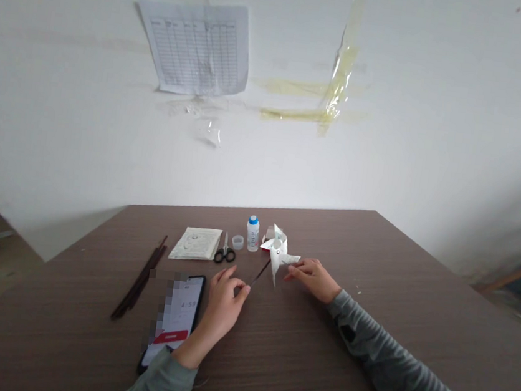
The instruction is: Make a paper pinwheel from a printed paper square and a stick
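A white paper pinwheel (278,246) with pointed blades and a round centre stands over the middle of the table, fixed to a thin dark stick (260,273). My left hand (224,301) pinches the lower end of that stick between thumb and forefinger. On the other side, my right hand (313,279) has its thumb and forefinger closed at the lower right blade. Just behind the pinwheel is a small red-and-clear box (267,244), partly hidden by the blades. A white bottle with a blue cap (253,233) stands upright to its left.
Black-handled scissors (225,253) lie beside a small clear cup (237,242) and a stack of white printed sheets (195,243). A phone showing a timer (175,317) lies by my left forearm. Several dark sticks (140,279) are at the left. Behind the table (399,299) rises a wall.
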`<state>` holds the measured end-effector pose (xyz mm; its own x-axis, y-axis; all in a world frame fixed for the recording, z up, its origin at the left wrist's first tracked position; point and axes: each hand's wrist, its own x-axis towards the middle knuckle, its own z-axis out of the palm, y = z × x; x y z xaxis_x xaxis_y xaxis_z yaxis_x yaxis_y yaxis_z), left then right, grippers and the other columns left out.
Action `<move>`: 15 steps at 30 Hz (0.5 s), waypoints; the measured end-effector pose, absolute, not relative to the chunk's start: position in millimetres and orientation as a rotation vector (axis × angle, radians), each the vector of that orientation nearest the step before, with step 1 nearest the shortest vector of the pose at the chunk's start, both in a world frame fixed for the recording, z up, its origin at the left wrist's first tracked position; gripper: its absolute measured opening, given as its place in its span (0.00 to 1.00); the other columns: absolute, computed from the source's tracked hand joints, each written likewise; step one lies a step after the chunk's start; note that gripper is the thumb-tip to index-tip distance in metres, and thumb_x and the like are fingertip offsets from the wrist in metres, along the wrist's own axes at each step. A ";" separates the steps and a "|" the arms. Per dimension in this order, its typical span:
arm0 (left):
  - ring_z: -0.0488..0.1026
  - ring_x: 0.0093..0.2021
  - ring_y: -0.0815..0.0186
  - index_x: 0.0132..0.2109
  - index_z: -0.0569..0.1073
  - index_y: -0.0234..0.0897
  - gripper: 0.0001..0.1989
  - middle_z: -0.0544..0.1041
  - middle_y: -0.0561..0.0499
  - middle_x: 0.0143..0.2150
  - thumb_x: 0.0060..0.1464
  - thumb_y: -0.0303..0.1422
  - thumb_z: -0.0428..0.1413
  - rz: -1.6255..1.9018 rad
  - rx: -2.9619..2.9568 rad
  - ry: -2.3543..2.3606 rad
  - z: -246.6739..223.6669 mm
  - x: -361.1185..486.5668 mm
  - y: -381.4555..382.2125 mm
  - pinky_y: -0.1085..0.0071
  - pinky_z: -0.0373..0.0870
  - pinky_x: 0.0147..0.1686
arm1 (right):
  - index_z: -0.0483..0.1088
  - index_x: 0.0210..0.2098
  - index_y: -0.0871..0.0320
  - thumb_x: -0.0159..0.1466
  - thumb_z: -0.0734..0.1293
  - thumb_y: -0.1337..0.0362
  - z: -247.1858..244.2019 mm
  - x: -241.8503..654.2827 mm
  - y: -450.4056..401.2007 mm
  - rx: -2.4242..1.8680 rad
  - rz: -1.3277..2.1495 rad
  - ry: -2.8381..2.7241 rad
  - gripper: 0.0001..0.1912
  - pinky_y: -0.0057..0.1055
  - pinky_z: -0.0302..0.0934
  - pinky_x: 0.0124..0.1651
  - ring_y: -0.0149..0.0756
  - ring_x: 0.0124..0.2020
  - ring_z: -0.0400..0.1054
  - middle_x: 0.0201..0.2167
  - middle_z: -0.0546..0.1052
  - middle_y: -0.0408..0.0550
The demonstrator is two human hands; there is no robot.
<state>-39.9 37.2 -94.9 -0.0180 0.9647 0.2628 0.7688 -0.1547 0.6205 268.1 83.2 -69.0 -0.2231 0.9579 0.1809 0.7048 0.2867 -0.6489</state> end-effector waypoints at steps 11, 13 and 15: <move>0.81 0.81 0.39 0.39 0.91 0.45 0.10 0.92 0.40 0.76 0.73 0.35 0.68 1.071 1.809 1.760 -92.9 -3.1 26.4 0.34 0.76 0.86 | 0.99 0.48 0.44 0.76 0.84 0.56 -80.2 238.1 62.3 -1.610 0.639 -1.820 0.07 0.64 0.76 0.79 0.67 0.73 0.83 0.58 0.97 0.56; 0.81 0.82 0.40 0.39 0.91 0.44 0.10 0.91 0.39 0.77 0.73 0.34 0.69 1.048 1.784 1.773 -91.0 5.4 25.4 0.36 0.75 0.86 | 0.99 0.47 0.44 0.76 0.84 0.57 -81.0 233.8 60.7 -1.602 0.647 -1.805 0.06 0.63 0.76 0.79 0.66 0.73 0.84 0.58 0.97 0.55; 0.82 0.82 0.40 0.39 0.91 0.44 0.09 0.91 0.39 0.78 0.73 0.33 0.69 1.016 1.776 1.789 -88.5 12.9 25.1 0.37 0.75 0.87 | 0.99 0.44 0.45 0.77 0.85 0.58 -82.1 231.0 60.1 -1.601 0.648 -1.793 0.05 0.62 0.77 0.79 0.65 0.72 0.85 0.57 0.97 0.55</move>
<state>12.9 25.1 -88.5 -0.0955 0.9759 0.1964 0.6686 -0.0833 0.7389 231.0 60.1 -82.1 -0.0525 0.9892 0.1367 0.6733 0.1362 -0.7267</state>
